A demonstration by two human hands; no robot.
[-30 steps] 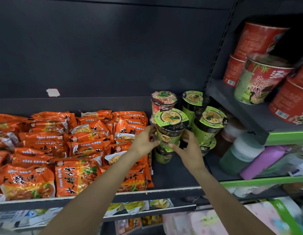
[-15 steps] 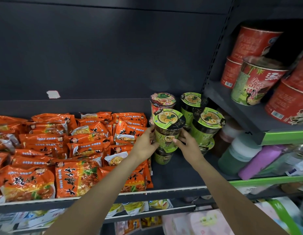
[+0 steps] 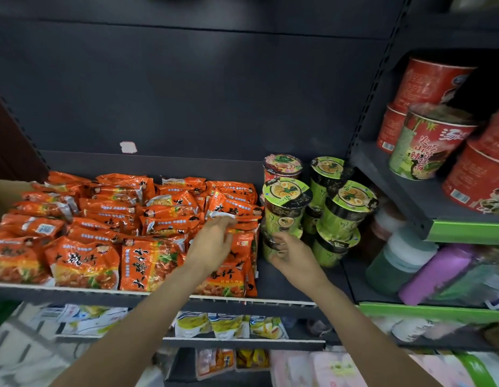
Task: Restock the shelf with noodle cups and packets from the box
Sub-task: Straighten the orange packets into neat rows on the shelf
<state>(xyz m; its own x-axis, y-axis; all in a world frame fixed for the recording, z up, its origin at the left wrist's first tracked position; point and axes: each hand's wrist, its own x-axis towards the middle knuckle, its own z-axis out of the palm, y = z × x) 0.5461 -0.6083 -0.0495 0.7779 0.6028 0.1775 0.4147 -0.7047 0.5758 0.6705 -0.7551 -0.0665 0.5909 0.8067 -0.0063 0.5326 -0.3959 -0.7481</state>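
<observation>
Green noodle cups (image 3: pixel 287 208) stacked upright beside flat orange packets (image 3: pixel 147 219), apparently touching, on the shelf (image 3: pixel 270 301).
</observation>
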